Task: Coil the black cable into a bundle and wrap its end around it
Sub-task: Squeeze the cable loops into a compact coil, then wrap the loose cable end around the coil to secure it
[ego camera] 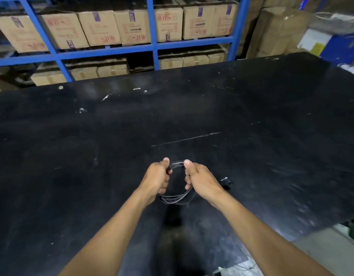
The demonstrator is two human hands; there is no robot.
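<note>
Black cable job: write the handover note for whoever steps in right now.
Left hand: closed on the left side of the black cable, thumb on top.
Right hand: closed on the right side of the same coil, thumb up, fingers curled round the strands.
Cable: several loops gathered into a ring, held just above the black table. The free end sticks out to the right, behind the right hand.
Done: coiling looks mostly finished.
Left: take the free end and wrap it around the bundle. No wrap shows yet.
</note>
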